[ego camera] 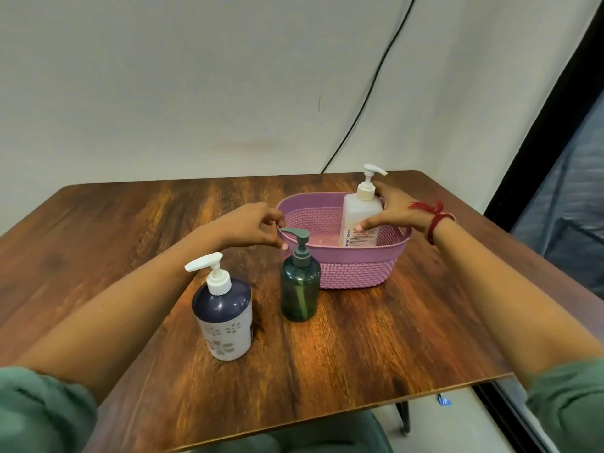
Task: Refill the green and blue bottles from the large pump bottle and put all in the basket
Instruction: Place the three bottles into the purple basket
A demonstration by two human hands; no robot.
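Note:
The large clear pump bottle (359,217) with a white pump stands upright inside the pink basket (356,266), at its right end. My right hand (397,212) grips that bottle's shoulder, thumb on the front. My left hand (253,228) pinches the basket's left rim. The green bottle (300,291) stands on the table just in front of the basket's left end. Further left and closer to me stands the blue and white bottle (224,317) with a white pump.
The wooden table (376,348) ends close on the right and near sides. A white wall with a black cable (369,99) lies behind the table. The rest of the basket's floor holds nothing.

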